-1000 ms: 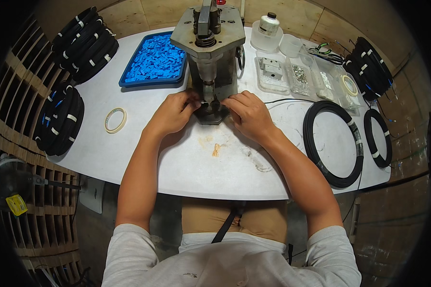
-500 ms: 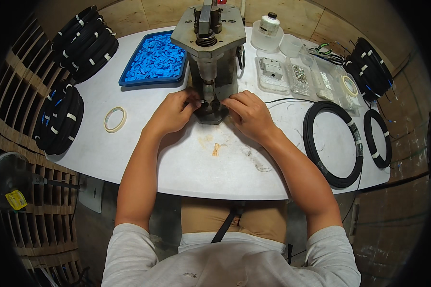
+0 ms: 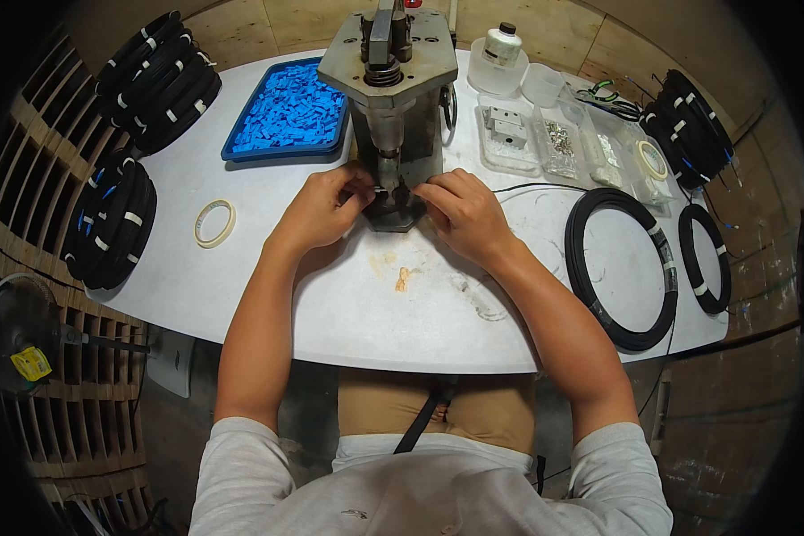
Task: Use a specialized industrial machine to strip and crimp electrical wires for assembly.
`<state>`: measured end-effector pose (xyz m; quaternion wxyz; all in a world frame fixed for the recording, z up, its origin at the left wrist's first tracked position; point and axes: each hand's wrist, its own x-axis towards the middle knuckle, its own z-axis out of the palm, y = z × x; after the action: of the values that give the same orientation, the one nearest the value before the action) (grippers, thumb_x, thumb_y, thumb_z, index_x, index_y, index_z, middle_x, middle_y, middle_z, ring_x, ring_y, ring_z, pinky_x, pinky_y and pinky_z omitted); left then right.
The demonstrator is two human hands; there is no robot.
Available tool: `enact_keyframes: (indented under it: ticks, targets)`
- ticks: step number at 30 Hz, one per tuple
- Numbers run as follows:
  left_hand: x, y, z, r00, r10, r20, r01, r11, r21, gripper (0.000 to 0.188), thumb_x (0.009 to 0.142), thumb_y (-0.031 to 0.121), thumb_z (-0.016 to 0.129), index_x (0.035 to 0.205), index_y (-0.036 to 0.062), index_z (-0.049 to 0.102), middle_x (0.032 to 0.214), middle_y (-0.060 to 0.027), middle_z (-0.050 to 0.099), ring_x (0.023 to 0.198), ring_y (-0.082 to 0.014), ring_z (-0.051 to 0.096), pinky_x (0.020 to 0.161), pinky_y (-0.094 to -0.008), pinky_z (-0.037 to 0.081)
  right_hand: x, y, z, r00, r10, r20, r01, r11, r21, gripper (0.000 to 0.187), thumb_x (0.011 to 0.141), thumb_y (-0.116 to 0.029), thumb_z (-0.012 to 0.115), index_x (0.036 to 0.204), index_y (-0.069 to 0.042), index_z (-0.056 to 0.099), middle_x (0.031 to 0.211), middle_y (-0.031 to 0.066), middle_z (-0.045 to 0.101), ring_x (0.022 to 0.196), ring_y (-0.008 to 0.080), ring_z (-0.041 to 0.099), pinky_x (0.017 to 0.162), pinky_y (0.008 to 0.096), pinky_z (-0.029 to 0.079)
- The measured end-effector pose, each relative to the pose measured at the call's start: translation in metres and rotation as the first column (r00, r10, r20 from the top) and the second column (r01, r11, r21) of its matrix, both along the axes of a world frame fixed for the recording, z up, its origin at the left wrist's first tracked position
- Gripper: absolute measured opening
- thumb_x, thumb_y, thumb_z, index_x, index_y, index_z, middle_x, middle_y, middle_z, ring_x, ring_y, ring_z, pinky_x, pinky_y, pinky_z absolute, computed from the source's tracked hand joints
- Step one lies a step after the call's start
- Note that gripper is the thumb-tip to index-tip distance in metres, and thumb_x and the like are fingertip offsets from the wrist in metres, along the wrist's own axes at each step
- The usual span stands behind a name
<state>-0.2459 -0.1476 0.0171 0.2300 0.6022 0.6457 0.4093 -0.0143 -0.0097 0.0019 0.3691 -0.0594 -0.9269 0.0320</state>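
A metal bench press [image 3: 386, 121] stands at the far middle of the table, its ram pointing down at a small die. My left hand [image 3: 326, 207] is at the die's left side, thumb and fingers pinched together. A small shiny bit shows at its fingertips, too small to name. My right hand [image 3: 464, 210] is closed in a pinch on the die's right side, holding a thin black cable [image 3: 536, 186]. That cable runs rightward to a large black cable coil [image 3: 581, 277] lying on the table. My fingers partly hide the cable's end.
A dark tray [image 3: 241, 159] of blue pieces sits left of the press. Black coils [image 3: 156, 85] are stacked at the left, beside a tape roll [image 3: 198, 234]. At the back right stand clear plastic boxes [image 3: 509, 161] of small metal parts and a white bottle [image 3: 503, 46].
Both hands stay at the die, with only a slight shift of the left fingers. The fan at the left has turned a little.
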Motion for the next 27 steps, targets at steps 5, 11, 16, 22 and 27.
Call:
enact_keyframes:
  ticks: [5,11,16,22,27]
  targets:
    - [0.0023,-0.0014,0.0009,1.0,0.014,-0.013,-0.014,1.0,-0.001,0.015,0.096,0.001,0.067,0.111,-0.0029,0.066,0.101,-0.0128,0.076,0.098,-0.0199,0.076,0.091,-0.0339,0.059,0.0005,-0.0006,0.0001,1.0,0.001,0.003,-0.001,1.0,-0.004,0.044,0.068,0.004,0.075,0.111,-0.007,0.074,0.102,0.0063,0.069,0.093,0.0272,0.065,0.083,0.0391,0.054]
    - [0.0061,-0.0014,0.0003,0.998,0.052,0.035,-0.054,0.996,0.072,0.017,0.093,0.004,0.068,0.108,-0.002,0.07,0.099,-0.018,0.079,0.092,-0.0276,0.077,0.087,-0.037,0.06,0.0005,-0.001,0.0002,1.0,-0.001,-0.006,0.001,1.0,-0.007,0.042,0.071,0.004,0.075,0.111,-0.007,0.075,0.103,0.0067,0.07,0.094,0.0274,0.066,0.083,0.0393,0.054]
    - [0.0019,-0.001,-0.0026,1.0,0.026,0.014,-0.027,0.998,0.06,0.017,0.093,0.004,0.068,0.108,-0.0018,0.07,0.098,-0.0176,0.079,0.092,-0.027,0.077,0.087,-0.037,0.06,0.0003,-0.002,0.0038,1.0,0.008,-0.011,-0.008,1.0,0.012,0.034,0.079,0.005,0.077,0.111,-0.005,0.074,0.1,0.0083,0.07,0.09,0.0278,0.066,0.081,0.0389,0.056]
    - [0.0019,-0.0013,-0.0016,0.999,0.035,0.007,-0.036,0.998,0.051,0.017,0.093,0.004,0.067,0.109,-0.0014,0.071,0.097,-0.0177,0.079,0.092,-0.0267,0.077,0.088,-0.0366,0.059,0.0005,-0.0032,0.0039,1.0,0.001,0.011,-0.001,1.0,-0.007,0.033,0.079,0.005,0.077,0.11,-0.005,0.074,0.1,0.0087,0.071,0.09,0.0277,0.067,0.081,0.0388,0.056]
    - [0.002,-0.0004,-0.0004,0.999,0.036,-0.037,-0.036,0.999,0.003,0.013,0.097,0.002,0.067,0.11,-0.0017,0.067,0.1,-0.0111,0.077,0.097,-0.0178,0.075,0.09,-0.0323,0.059,0.0001,-0.0009,0.001,1.0,-0.004,0.006,0.004,1.0,-0.022,0.035,0.076,0.004,0.076,0.11,-0.006,0.075,0.1,0.0079,0.07,0.091,0.0276,0.067,0.082,0.0384,0.056]
